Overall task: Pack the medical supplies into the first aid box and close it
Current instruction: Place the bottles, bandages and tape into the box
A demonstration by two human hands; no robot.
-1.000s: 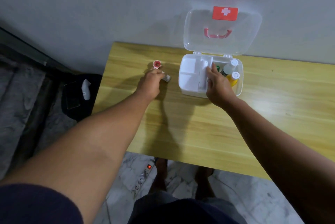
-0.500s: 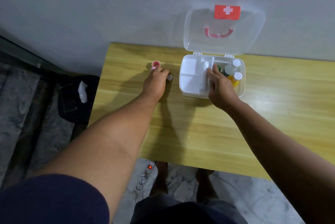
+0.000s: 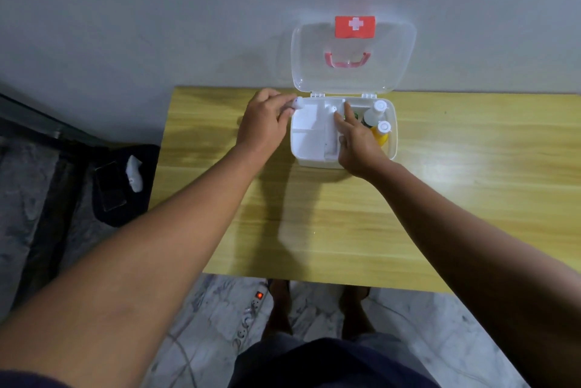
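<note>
The first aid box [image 3: 342,133] sits at the far edge of the wooden table [image 3: 345,224], against the wall, with its clear lid [image 3: 353,57] standing open and upright — a red cross label [image 3: 355,26] at the top of the lid and a pink handle [image 3: 346,60] below it. Inside, a white divided tray [image 3: 309,133] fills the left part of the box. The right part holds two white-capped bottles, one clear [image 3: 375,112] behind and one yellow [image 3: 382,133] in front, standing side by side and touching; something green shows just left of them, too hidden to name.

The left hand [image 3: 262,123] is at the box's far left corner, fingers curled narrow around a small white item [image 3: 297,103] whose tip pokes out over the tray's rim — what it is cannot be told. The right hand [image 3: 355,142] rests over the middle of the box, fingers loosely spread and holding nothing, with the index fingertip [image 3: 347,107] on the tray's right edge.

On the floor left of the table lies a dark bag [image 3: 125,183] with a phone [image 3: 110,186] on it. A power strip [image 3: 251,312] with a red light lies below the near edge.
</note>
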